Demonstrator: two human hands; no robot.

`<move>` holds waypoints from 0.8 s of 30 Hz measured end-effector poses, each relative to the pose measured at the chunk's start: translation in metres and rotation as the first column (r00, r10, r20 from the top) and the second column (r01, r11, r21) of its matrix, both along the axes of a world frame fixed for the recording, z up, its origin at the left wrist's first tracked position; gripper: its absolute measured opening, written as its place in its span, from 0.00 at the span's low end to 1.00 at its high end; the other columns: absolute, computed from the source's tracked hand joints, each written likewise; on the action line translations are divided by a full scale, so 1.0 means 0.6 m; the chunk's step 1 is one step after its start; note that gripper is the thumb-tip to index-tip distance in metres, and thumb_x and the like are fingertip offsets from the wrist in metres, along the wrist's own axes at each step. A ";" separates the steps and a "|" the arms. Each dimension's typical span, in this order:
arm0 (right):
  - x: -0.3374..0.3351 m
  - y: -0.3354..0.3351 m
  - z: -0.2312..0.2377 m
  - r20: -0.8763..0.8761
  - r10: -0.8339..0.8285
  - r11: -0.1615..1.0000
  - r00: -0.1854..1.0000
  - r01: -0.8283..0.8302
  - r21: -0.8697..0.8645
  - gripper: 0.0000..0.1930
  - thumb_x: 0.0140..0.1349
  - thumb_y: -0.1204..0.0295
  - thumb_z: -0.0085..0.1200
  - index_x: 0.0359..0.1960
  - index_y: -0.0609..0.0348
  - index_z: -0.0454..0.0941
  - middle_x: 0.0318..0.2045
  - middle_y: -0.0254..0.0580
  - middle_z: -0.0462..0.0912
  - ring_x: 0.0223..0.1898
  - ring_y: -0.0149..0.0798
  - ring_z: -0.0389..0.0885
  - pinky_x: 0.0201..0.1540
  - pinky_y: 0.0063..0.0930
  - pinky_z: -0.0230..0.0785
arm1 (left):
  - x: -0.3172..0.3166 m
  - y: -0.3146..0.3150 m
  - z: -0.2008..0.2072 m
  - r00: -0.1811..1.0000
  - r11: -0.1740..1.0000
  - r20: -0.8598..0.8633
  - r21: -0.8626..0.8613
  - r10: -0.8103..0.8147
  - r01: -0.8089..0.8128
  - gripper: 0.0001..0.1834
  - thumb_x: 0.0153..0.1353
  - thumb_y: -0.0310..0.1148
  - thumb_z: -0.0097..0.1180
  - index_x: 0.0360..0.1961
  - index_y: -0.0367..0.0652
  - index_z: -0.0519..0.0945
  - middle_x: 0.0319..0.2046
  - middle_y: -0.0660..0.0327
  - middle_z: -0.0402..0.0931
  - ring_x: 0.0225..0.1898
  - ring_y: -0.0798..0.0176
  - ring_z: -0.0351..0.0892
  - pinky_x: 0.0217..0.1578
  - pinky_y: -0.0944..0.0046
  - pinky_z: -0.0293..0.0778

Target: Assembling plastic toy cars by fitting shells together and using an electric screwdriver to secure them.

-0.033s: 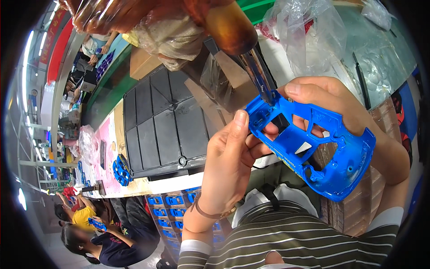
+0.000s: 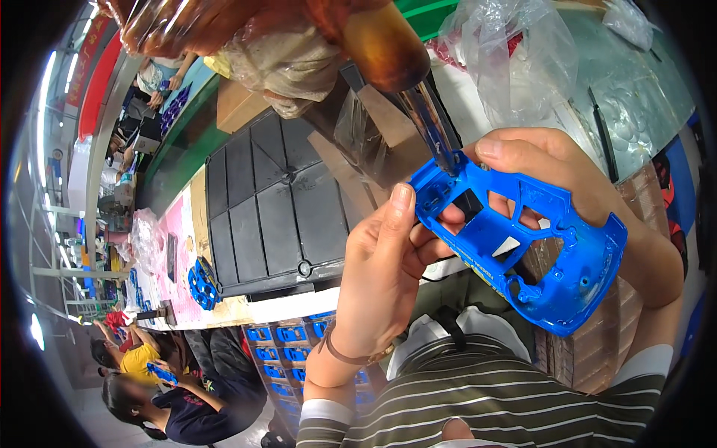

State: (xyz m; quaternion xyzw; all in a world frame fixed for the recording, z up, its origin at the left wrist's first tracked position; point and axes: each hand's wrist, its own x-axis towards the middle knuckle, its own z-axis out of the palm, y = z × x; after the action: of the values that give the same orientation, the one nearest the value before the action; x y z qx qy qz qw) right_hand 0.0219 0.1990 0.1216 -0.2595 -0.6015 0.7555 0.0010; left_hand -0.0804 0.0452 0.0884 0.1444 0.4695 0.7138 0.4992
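Blue toy-car shell [image 2: 523,246]: unchanged from the earlier frame, gripped by left hand [image 2: 385,276] and right hand [image 2: 575,187]. Screwdriver tip [image 2: 441,149] is seated at its front edge; black tray [image 2: 269,209] lies well apart.

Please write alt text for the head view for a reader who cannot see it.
Both bare hands, left hand and right hand, hold a blue plastic toy car shell while a metal screwdriver shaft with brown handle meets its front edge, above a black ribbed plastic tray.
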 end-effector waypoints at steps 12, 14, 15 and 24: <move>0.000 -0.001 0.006 0.051 -0.024 1.000 0.998 0.024 -0.006 0.21 0.61 0.57 0.44 0.41 0.65 0.75 0.19 0.30 0.73 0.17 0.17 0.65 0.17 0.10 0.55 | 0.001 0.000 0.000 1.000 1.000 0.004 0.006 0.001 -0.001 0.22 0.67 0.45 0.38 0.40 0.35 0.74 0.34 0.59 0.75 0.35 0.68 0.76 0.38 0.69 0.74; 0.000 -0.001 0.005 0.056 -0.028 1.000 0.998 0.029 -0.007 0.21 0.61 0.57 0.44 0.42 0.66 0.75 0.19 0.30 0.73 0.16 0.17 0.65 0.17 0.10 0.55 | 0.002 0.001 0.002 1.000 1.000 0.007 0.009 0.003 -0.003 0.22 0.67 0.44 0.38 0.41 0.35 0.74 0.34 0.59 0.75 0.35 0.68 0.75 0.39 0.69 0.73; 0.000 -0.001 0.005 0.058 -0.033 0.999 0.998 0.034 -0.012 0.21 0.61 0.57 0.44 0.42 0.66 0.74 0.19 0.30 0.73 0.16 0.17 0.65 0.17 0.10 0.56 | 0.001 0.000 0.002 1.000 1.000 0.006 0.009 -0.001 0.001 0.21 0.67 0.44 0.38 0.41 0.35 0.74 0.34 0.59 0.75 0.35 0.69 0.75 0.39 0.69 0.73; -0.001 -0.001 0.008 0.103 -0.040 0.999 0.994 0.038 0.019 0.23 0.60 0.57 0.45 0.44 0.68 0.73 0.19 0.31 0.74 0.16 0.17 0.65 0.17 0.10 0.56 | 0.000 0.000 0.004 1.000 1.000 0.005 0.000 -0.009 0.009 0.21 0.67 0.44 0.38 0.42 0.35 0.73 0.34 0.59 0.75 0.35 0.69 0.75 0.39 0.70 0.73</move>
State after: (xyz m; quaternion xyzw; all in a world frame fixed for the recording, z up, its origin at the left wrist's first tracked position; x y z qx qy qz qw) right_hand 0.0214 0.1986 0.1261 -0.3100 -0.6019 0.7359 -0.0133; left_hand -0.0802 0.0452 0.0906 0.1448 0.4677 0.7119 0.5034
